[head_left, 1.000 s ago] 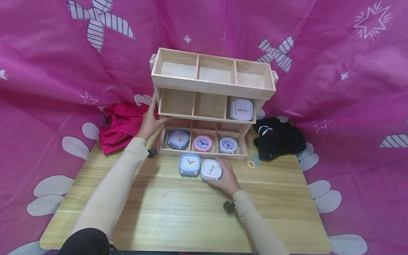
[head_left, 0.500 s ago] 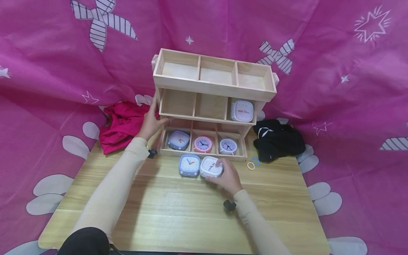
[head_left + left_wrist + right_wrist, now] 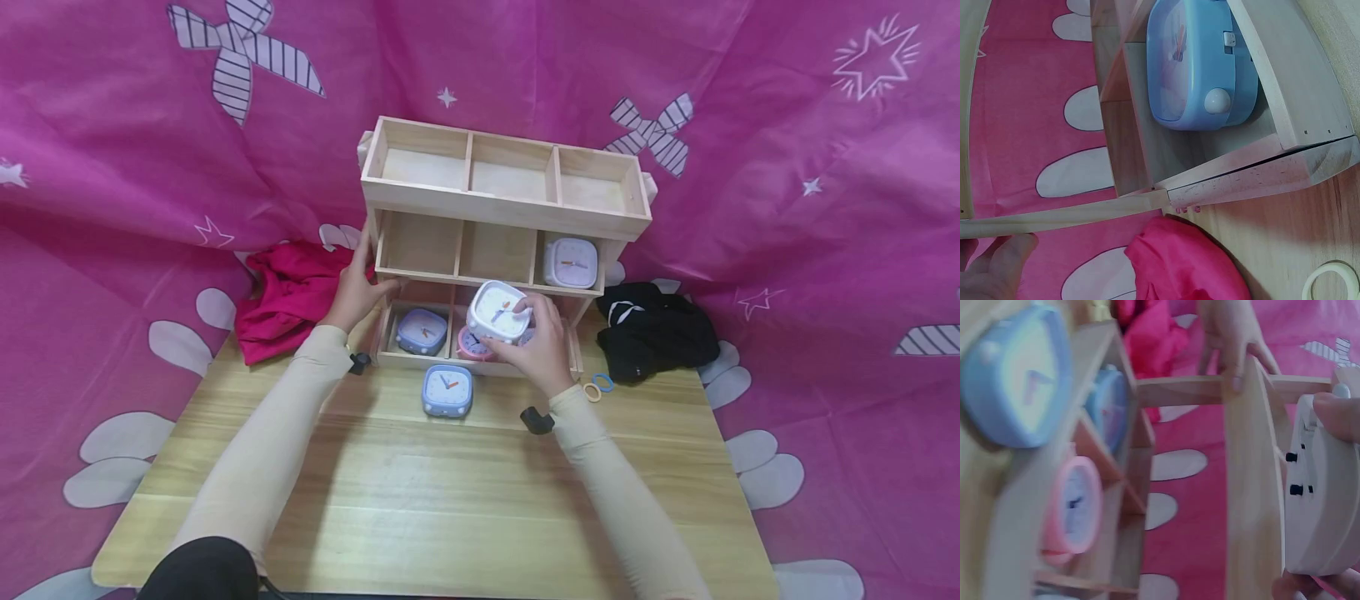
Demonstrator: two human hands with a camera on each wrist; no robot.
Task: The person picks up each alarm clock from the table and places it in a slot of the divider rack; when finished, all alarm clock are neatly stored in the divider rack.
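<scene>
My right hand point(image 3: 543, 350) pinches a white alarm clock point(image 3: 491, 315) between thumb and fingers. It is raised in front of the three-tier wooden organizer point(image 3: 502, 206), overlapping the lowest tier; in the right wrist view its back, with black knobs, shows. My left hand point(image 3: 354, 292) grips the organizer's left side, thumb at the front of the middle tier. One blue alarm clock point(image 3: 447, 390) stands on the table before the lowest tier. Inside that tier are another blue clock point(image 3: 1207, 69), a pink clock point(image 3: 1079, 506) and a mostly hidden round clock. A white clock point(image 3: 572, 264) fills the middle tier's right compartment.
Red cloth point(image 3: 288, 292) lies left of the organizer, black cloth point(image 3: 656, 329) to its right. Two small rings, one blue point(image 3: 603, 382) and one yellowish point(image 3: 592, 392), lie on the wooden table point(image 3: 420, 508). A pink patterned curtain point(image 3: 510, 58) hangs close behind.
My right hand has lifted the white alarm clock off the table, from beside the blue one, and moved it up in front of the lowest tier. My left hand stays at the organizer's side.
</scene>
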